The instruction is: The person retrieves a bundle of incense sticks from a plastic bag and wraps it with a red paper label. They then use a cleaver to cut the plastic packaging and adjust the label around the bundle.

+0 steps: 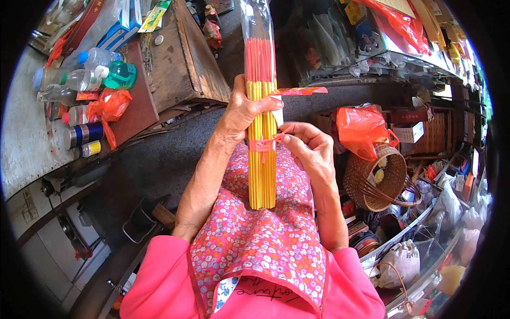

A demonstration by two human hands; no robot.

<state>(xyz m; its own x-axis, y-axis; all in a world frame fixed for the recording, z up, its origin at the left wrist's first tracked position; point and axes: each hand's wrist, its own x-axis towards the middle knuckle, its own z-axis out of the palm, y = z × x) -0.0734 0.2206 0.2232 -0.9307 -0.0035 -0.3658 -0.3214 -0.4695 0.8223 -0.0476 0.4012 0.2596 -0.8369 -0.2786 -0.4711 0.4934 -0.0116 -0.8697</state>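
Observation:
A bundle of incense sticks (262, 181), yellow with red ends pointing away from me, stands out in front of my apron. My left hand (245, 110) wraps around its middle, with the thumb across the front. Clear plastic wrap (257, 20) covers the red ends and extends past them. A pink-red band (262, 145) goes around the yellow part below my left hand. My right hand (312, 148) pinches the band's end at the bundle's right side. Near my left thumb a red paper strip (303, 91) sticks out to the right.
Left, a table (21, 143) carries several bottles (121, 75) and a red plastic bag (110, 105). Beyond it stands a wooden box (183, 58). To the right are a wicker basket (376, 178), a red bag (361, 130) and crowded shelves with plastic-wrapped goods (449, 199).

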